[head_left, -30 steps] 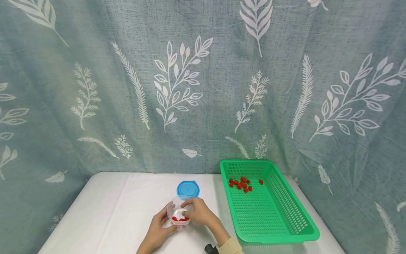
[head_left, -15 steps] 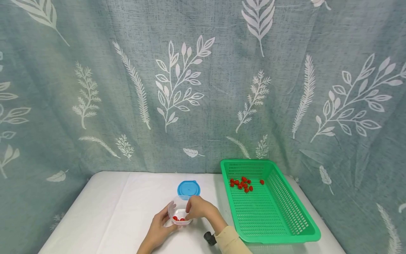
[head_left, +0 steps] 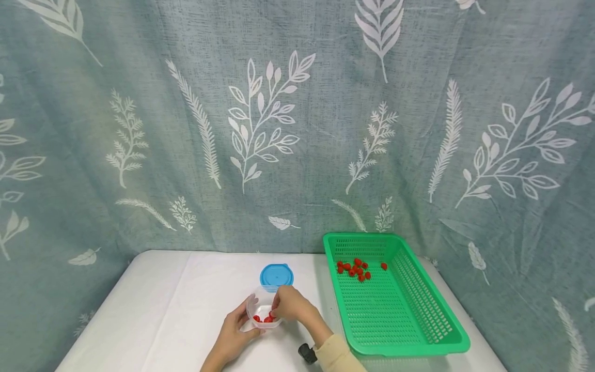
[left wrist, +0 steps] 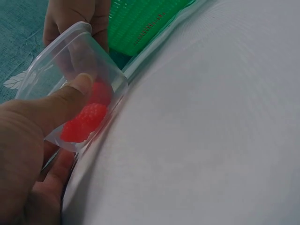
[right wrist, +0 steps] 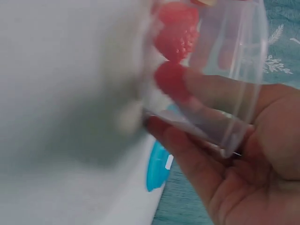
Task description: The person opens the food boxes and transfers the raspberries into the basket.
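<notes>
In the head view a clear plastic tub point(head_left: 261, 295) is tipped with its opening up and towards me. My left hand point(head_left: 234, 333) grips it from the left; in the left wrist view the thumb point(left wrist: 70, 101) lies along its side. Several red raspberries point(head_left: 268, 320) lie low inside it. My right hand point(head_left: 293, 304) is over the tub's right rim, its fingertips down among the fruit. Seen from the right wrist, the thumb is against one raspberry point(right wrist: 171, 78) and appears to pinch it, though the clear wall partly blurs this.
A round blue lid point(head_left: 276, 275) lies on the white table just behind the tub. To the right stands a green slotted basket point(head_left: 390, 315) with several raspberries point(head_left: 355, 269) at its far left. A patterned curtain point(head_left: 279, 129) hangs behind the table.
My right fingers have gone from spread over the tub to drawn together inside it at the right. A raspberry at their tips has come into view. My left hand keeps its grip.
</notes>
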Tool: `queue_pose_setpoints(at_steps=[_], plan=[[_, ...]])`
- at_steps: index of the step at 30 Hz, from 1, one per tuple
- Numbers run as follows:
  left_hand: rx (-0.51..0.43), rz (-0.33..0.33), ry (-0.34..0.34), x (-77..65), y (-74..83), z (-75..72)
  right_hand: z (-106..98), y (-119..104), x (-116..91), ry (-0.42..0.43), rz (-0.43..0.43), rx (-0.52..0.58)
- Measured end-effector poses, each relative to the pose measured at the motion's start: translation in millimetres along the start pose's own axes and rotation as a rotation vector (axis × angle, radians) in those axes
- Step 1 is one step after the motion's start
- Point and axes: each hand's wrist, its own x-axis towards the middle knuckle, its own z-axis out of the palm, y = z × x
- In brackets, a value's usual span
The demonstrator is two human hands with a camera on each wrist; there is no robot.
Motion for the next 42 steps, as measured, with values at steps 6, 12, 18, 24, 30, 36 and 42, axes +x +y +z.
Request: queue_pose_setpoints(at_steps=[6,12,18,24,30,36,42], plan=[[-0.001,-0.009,0.006,0.6,0.0,-1.4,10,11,4,0.049,-0.020,0.138],[-0.008,-0.008,-0.010,0.4,-0.2,-0.3,9,11,4,0.044,0.015,0.154],[-0.009,0.002,-0.007,-0.4,-1.9,-0.5,13,16,5,0.051,-0.023,0.182],[-0.008,0.009,0.001,0.1,-3.2,-0.9,15,21,6,0.065,-0.083,0.244],[-0.014,0.015,0.006,0.0,-4.4,0.7,15,23,3,0.127,-0.167,0.295],[-0.023,0.022,0.030,-0.8,-5.6,2.2,16,24,1,0.232,-0.174,0.345],[-0.017,0.038,0.046,-1.0,-5.8,3.1,16,23,-1,0.357,-0.169,0.383]])
